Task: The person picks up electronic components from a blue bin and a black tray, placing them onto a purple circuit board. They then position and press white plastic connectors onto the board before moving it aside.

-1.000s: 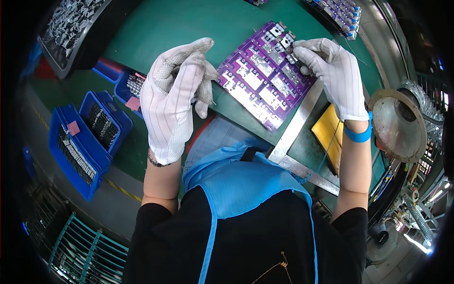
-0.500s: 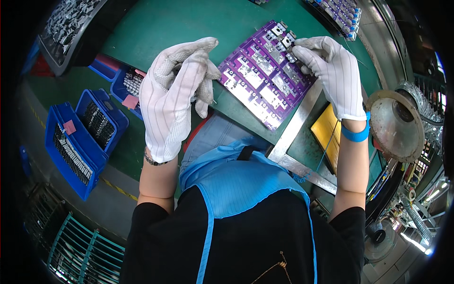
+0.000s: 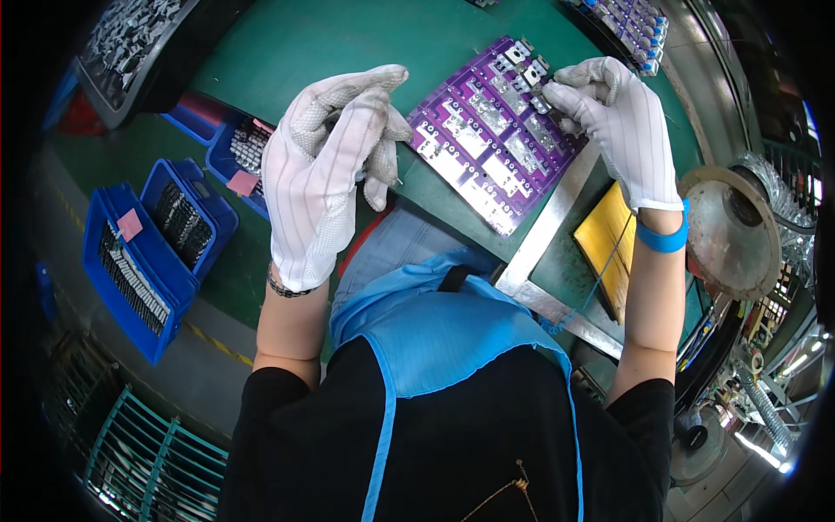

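A purple circuit board panel (image 3: 477, 117) with silvery solder pads lies slanted on the green bench. Several small metal parts (image 3: 517, 54) stand in a row along its upper right edge. My right hand (image 3: 619, 130), in a white striped glove, pinches with thumb and forefinger at a small metal part (image 3: 540, 104) at the end of that row; the fingertips partly cover it. Beside the panel's left corner hovers my left hand (image 3: 322, 174), also gloved, its fingers curled together. Whatever it may hold is hidden within the fingers.
Blue bins (image 3: 178, 278) of small parts stand at the left, near a black tray (image 3: 161, 65) heaped with grey pieces. More populated boards (image 3: 635, 30) sit at the far right. A yellow folder-like item (image 3: 600, 239), a metal bench rail (image 3: 552, 209) and a round duct hood (image 3: 726, 230) are at the right.
My right hand has shifted slightly to the right, its fingers still pinched at the row of metal parts. My left hand keeps its curled pose beside the panel.
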`<state>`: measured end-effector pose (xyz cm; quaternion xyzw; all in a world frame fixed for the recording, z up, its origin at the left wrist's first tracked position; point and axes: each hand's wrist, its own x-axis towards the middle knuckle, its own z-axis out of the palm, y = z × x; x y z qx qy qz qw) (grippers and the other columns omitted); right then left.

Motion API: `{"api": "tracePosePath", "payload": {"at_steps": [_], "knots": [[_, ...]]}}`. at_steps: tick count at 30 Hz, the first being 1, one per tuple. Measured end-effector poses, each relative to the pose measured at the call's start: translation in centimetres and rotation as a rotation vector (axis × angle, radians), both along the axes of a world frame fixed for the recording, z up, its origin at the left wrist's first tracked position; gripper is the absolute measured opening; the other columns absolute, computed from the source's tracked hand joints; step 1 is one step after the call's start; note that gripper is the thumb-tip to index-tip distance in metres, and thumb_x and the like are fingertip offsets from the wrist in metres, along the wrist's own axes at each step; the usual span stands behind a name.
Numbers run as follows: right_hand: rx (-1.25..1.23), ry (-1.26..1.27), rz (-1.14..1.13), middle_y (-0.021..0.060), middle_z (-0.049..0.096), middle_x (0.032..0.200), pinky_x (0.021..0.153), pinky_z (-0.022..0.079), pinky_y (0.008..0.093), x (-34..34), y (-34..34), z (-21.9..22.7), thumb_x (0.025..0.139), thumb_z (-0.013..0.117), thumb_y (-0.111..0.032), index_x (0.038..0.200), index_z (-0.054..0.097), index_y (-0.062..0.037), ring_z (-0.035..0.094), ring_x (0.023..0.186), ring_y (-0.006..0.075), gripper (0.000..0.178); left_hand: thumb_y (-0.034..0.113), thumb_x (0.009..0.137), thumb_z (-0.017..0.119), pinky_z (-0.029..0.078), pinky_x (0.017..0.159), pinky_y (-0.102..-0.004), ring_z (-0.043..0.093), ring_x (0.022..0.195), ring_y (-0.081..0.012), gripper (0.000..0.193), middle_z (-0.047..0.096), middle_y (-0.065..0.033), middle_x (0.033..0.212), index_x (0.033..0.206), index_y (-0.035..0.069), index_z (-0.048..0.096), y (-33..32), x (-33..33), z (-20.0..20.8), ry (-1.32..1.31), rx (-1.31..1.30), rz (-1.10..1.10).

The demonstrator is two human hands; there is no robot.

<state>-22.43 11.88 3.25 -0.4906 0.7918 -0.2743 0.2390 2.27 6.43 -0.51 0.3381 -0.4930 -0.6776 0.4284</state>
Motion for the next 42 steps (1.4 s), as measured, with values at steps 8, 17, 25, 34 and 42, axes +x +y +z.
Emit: {"api": "tracePosePath", "payload": {"at_steps": [8,17,25,34,42], "knots": [[0.029,0.037,0.027,0.0118,0.071,0.075,0.061,0.053,0.0243,-0.4,0.0,0.2,0.083,0.078,-0.025,0.097,0.068,0.0038,0.068,0.063,0.0121,0.034,0.017,0.101,0.052,0.033,0.042,-0.0192,0.044,0.047,-0.0064,0.031,0.061,-0.0105,0.081,0.118,-0.006,0.062,0.2,-0.3,-0.2,-0.003,0.014,0.041],[0.019,0.033,0.051,0.0118,0.07,0.074,0.059,0.052,0.0244,-0.4,-0.1,-0.1,0.084,0.077,-0.026,0.096,0.066,0.004,0.068,0.062,0.0119,0.034,0.017,0.101,0.051,0.033,0.042,-0.0194,0.043,0.047,-0.0066,0.031,0.061,-0.0109,0.081,0.118,-0.007,0.061,0.2,-0.2,-0.4,-0.011,-0.014,0.034],[0.011,0.014,0.056,0.0123,0.07,0.073,0.059,0.053,0.0244,-0.6,-0.2,-0.2,0.082,0.079,-0.027,0.095,0.065,0.0036,0.068,0.062,0.0127,0.036,0.016,0.101,0.051,0.033,0.042,-0.0195,0.044,0.046,-0.0068,0.031,0.061,-0.0116,0.081,0.117,-0.007,0.061,0.2,-0.2,-0.5,-0.004,-0.027,0.033],[-0.093,0.31,0.132,0.0121,0.07,0.076,0.064,0.053,0.0286,-0.9,0.3,-1.3,0.079,0.081,-0.036,0.092,0.065,-0.0004,0.07,0.069,0.0203,0.041,0.017,0.101,0.051,0.033,0.042,-0.0196,0.043,0.045,-0.0067,0.031,0.061,-0.0112,0.08,0.117,-0.008,0.061,0.4,-0.3,-0.1,-0.029,0.004,0.054],[-0.17,0.262,0.011,0.0085,0.069,0.082,0.069,0.052,0.0263,1.2,1.0,0.2,0.082,0.079,-0.028,0.101,0.065,-0.0012,0.064,0.071,0.0126,0.035,0.035,0.102,0.048,0.031,0.04,-0.0184,0.044,0.055,-0.0072,0.051,0.063,-0.0127,0.089,0.127,-0.01,0.053,-0.1,-0.4,1.0,0.167,0.305,0.052]]}}
